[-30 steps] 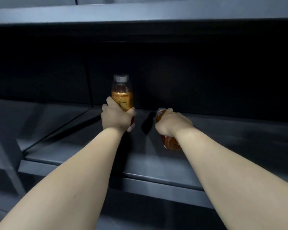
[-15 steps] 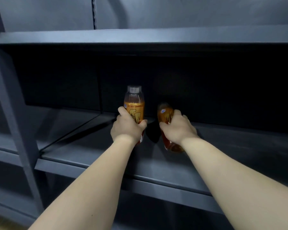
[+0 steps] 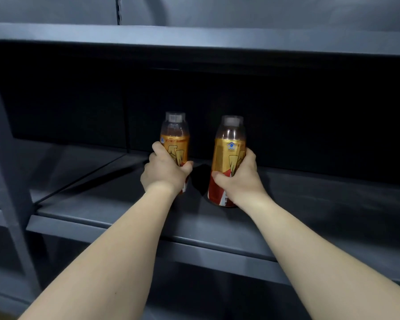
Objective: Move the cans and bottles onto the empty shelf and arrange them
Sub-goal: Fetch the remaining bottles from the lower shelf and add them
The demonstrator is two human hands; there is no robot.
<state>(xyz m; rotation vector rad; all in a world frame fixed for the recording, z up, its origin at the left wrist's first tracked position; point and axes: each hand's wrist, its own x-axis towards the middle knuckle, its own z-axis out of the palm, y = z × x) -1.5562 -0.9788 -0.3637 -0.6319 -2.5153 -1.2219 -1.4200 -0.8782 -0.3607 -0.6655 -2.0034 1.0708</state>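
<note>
On my feed, my left hand [image 3: 165, 173] is clamped round the lower half of the left bottle [image 3: 174, 132], a clear plastic bottle with a gold and red wrap label and a clear domed cap. The thumb lies across the label's right side and the fingers curl round the left. That bottle stands upright toward the back of the dark grey metal shelf [image 3: 148, 218]. My hand hides its base, so I cannot tell whether it rests on the board.

My right hand [image 3: 239, 179] is wrapped round the right bottle [image 3: 229, 144], a second clear plastic bottle with the same gold and red label and domed cap. The thumb presses the front of the label and the fingers reach round the right side. This bottle sits nearer to me than the other and is close to upright. Its red bottom edge is down at the shelf surface, though I cannot tell whether it is fully set down.

The two bottles are side by side, near each other but apart, with a dark shadow on the board between them. Both forearms reach in over the shelf's front lip. Above them runs the upper grey shelf board [image 3: 194, 40], and a slanted grey upright post [image 3: 7, 181] stands at the left.
</note>
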